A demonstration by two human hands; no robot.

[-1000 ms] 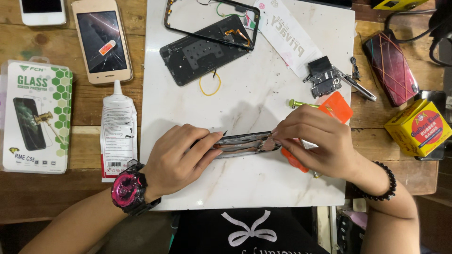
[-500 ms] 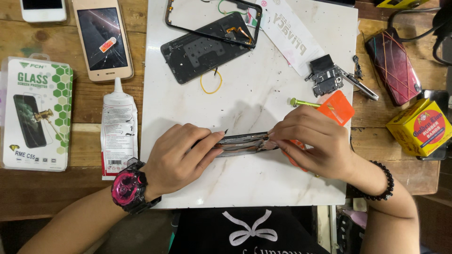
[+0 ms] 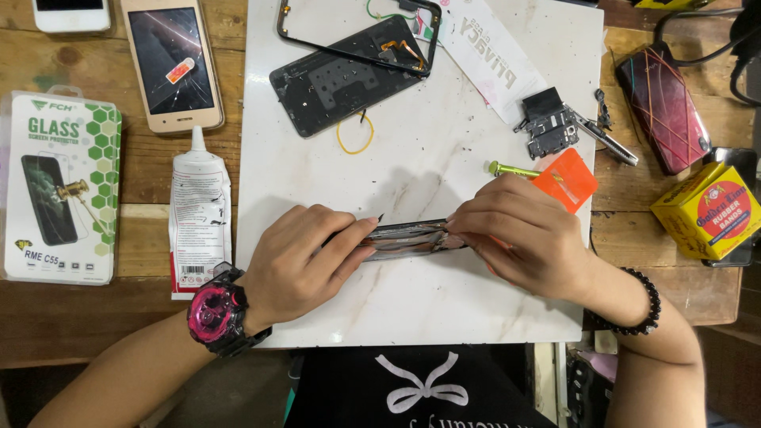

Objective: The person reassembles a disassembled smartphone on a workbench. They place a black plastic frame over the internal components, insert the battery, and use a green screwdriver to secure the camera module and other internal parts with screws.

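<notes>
I see the glue tube (image 3: pixel 200 212) lying at the left on the wooden table (image 3: pixel 119 317), just beside the white slab (image 3: pixel 444 301). My left hand (image 3: pixel 305 261) and right hand (image 3: pixel 523 234) each pinch an end of the thin phone panel (image 3: pixel 408 238), held edge-up over the slab's near middle. An orange pry card (image 3: pixel 567 178) lies just beyond the right hand.

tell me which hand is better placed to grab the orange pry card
Right. The right hand lies right beside the orange pry card; the left hand is across the white slab, holding the phone part's other end.
</notes>
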